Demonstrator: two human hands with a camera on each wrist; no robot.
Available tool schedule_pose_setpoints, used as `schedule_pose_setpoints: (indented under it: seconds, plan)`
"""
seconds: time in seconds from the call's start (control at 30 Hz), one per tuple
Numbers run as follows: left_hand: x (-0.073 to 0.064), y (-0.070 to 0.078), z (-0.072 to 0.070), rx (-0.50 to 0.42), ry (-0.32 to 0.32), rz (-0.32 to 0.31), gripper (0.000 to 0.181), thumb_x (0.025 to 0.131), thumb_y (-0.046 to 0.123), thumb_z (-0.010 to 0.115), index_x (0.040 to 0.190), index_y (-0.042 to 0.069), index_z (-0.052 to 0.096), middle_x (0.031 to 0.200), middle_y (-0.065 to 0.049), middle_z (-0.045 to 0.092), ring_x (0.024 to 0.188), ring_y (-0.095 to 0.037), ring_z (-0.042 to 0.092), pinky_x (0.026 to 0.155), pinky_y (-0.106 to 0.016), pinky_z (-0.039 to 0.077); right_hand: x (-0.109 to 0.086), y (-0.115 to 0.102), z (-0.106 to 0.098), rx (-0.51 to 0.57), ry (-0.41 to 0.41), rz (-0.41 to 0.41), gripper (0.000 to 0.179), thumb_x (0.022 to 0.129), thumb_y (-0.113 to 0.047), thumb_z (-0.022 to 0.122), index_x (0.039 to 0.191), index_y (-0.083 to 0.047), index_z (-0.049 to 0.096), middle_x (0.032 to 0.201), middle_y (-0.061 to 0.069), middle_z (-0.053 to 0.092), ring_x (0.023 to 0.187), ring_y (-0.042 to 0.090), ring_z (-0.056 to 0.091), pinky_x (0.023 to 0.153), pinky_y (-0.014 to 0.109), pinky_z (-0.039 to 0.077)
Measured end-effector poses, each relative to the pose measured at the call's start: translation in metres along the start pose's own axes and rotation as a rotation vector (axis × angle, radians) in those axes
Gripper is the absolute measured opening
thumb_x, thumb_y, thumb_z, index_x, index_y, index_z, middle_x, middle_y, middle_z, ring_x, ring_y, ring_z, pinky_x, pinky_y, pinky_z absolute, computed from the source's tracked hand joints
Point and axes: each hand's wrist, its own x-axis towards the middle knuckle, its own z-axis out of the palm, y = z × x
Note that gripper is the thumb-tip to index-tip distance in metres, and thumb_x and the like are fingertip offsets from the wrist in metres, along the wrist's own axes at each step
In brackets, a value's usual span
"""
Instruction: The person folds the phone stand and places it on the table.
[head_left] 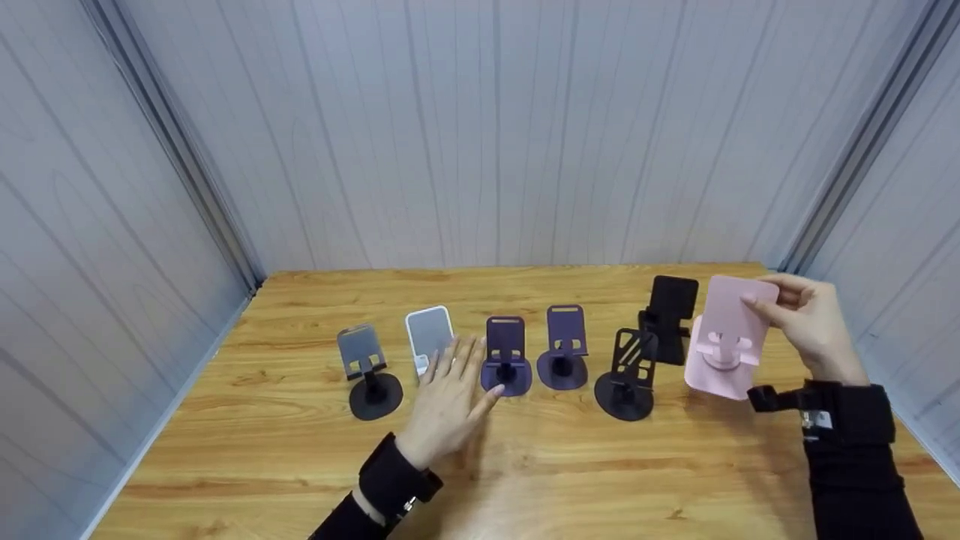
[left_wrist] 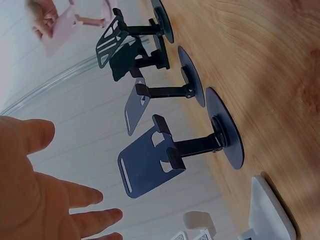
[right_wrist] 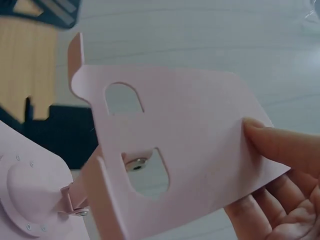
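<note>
My right hand pinches the back plate of a pink phone stand between thumb and fingers. In the right wrist view the thumb lies flat on the plate's front, with the other fingers behind it; the stand's round-holed plate is tilted and its base is at the lower left. My left hand has its fingers spread and holds nothing. It reaches over the lower part of a white-rimmed phone stand, hiding its base. A dark purple phone stand is just right of those fingers.
A grey phone stand on a black base is at the left. Another purple stand, a black slotted stand and a solid black stand stand toward the right. Pale panel walls enclose the wooden table.
</note>
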Motion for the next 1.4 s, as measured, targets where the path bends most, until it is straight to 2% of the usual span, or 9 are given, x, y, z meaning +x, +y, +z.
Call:
schedule_pose_setpoints:
  seconds: [0.27,0.43,0.57,0.77,0.87,1.03,1.13,1.23,1.4]
  plan:
    - [0.001,0.0,0.001,-0.072,-0.066,0.064,0.069,0.112,0.039,0.05,0.163,-0.004,0.034,0.168,-0.026,0.034,0.157,-0.046,0.028,0.128,-0.064,0.023,-0.003,-0.041,0.032,-0.037,-0.004,-0.159,0.02,0.095,0.01,0.072,0.103,-0.006,0.081,0.089,-0.008,0.079,0.081,0.003,0.073,0.073,0.012,0.058]
    - [0.003,0.0,0.001,-0.072,-0.068,0.104,0.066,0.112,0.037,0.051,0.162,-0.003,0.036,0.167,-0.025,0.037,0.156,-0.045,0.031,0.127,-0.062,0.026,-0.011,-0.058,0.058,0.106,0.011,-0.226,0.017,0.092,0.017,0.071,0.102,0.006,0.078,0.086,0.0,0.08,0.078,0.007,0.074,0.071,0.015,0.059]
    - [0.008,0.002,0.002,-0.139,-0.072,0.122,0.065,0.112,0.035,0.051,0.162,-0.004,0.037,0.165,-0.027,0.039,0.154,-0.046,0.033,0.126,-0.062,0.03,-0.016,-0.061,0.08,0.197,-0.014,-0.202,0.018,0.09,0.021,0.069,0.103,0.01,0.076,0.086,0.005,0.079,0.077,0.011,0.073,0.072,0.02,0.06]
    - [0.014,0.008,0.008,-0.43,-0.148,0.145,0.063,0.113,0.03,0.048,0.161,-0.008,0.033,0.163,-0.034,0.036,0.153,-0.05,0.033,0.127,-0.062,0.027,-0.025,-0.048,0.107,0.234,-0.112,-0.117,0.024,0.091,0.021,0.066,0.103,0.003,0.078,0.09,0.006,0.079,0.08,0.014,0.071,0.075,0.024,0.06]
    - [0.019,0.013,0.014,-0.617,-0.198,0.116,0.062,0.114,0.025,0.047,0.162,-0.009,0.031,0.162,-0.032,0.039,0.152,-0.047,0.038,0.127,-0.058,0.03,-0.029,-0.041,0.119,0.243,-0.139,-0.085,0.027,0.091,0.021,0.067,0.102,-0.001,0.078,0.091,0.005,0.079,0.082,0.014,0.071,0.077,0.025,0.06]
    - [0.027,0.025,0.028,-1.11,-0.309,-0.076,0.064,0.113,0.017,0.046,0.165,-0.007,0.02,0.163,-0.032,0.039,0.15,-0.045,0.041,0.124,-0.053,0.037,-0.031,-0.033,0.138,0.217,-0.161,-0.076,0.025,0.091,0.022,0.065,0.101,0.002,0.077,0.09,0.003,0.08,0.082,0.013,0.073,0.076,0.024,0.06]
    - [0.031,0.029,0.037,-1.359,-0.339,-0.185,0.065,0.111,0.01,0.046,0.165,-0.009,0.015,0.161,-0.034,0.038,0.146,-0.041,0.047,0.122,-0.052,0.042,-0.032,-0.031,0.149,0.204,-0.163,-0.047,0.022,0.091,0.022,0.064,0.102,0.006,0.075,0.09,0.003,0.08,0.081,0.014,0.073,0.076,0.024,0.061]
    - [0.033,0.03,0.043,-1.45,-0.338,-0.211,0.062,0.107,0.003,0.047,0.162,-0.012,0.022,0.154,-0.033,0.047,0.13,-0.031,0.059,0.114,-0.05,0.051,-0.034,-0.03,0.159,0.194,-0.171,-0.02,0.02,0.092,0.021,0.064,0.104,0.009,0.074,0.09,0.003,0.08,0.082,0.014,0.073,0.076,0.024,0.061]
    - [0.035,0.028,0.048,-1.455,-0.296,-0.233,0.054,0.1,-0.006,0.054,0.151,-0.012,0.039,0.133,-0.021,0.067,0.1,-0.014,0.067,0.091,-0.036,0.063,-0.035,-0.029,0.168,0.179,-0.203,-0.018,0.016,0.094,0.016,0.067,0.106,0.008,0.073,0.09,0.004,0.079,0.083,0.014,0.073,0.074,0.024,0.06]
